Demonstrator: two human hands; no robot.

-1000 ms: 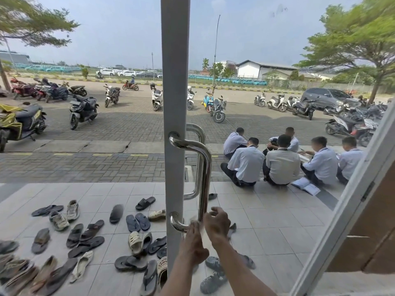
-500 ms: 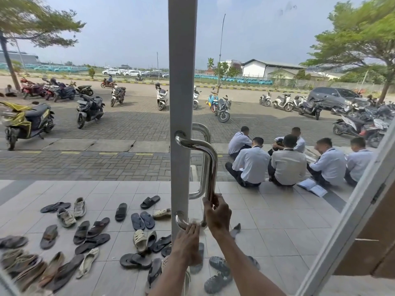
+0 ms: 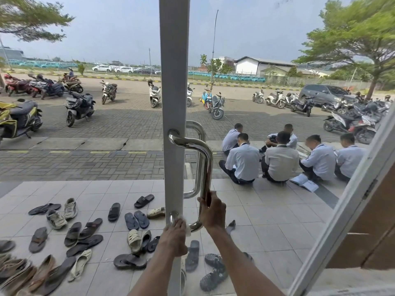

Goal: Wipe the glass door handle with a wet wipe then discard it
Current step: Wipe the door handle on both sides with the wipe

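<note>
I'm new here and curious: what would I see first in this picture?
Right in the middle is a shiny steel door handle on the glass door: the right hand grips its bar low down, and the left hand holds a white wet wipe against its bottom bend. Outside, lots of sandals and shoes lie scattered on the tiles at lower left, and people in pale shirts sit together on the right.

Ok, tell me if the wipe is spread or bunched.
Bunched: the wet wipe shows only as crumpled edges under the left hand, pressed on the handle.
</note>
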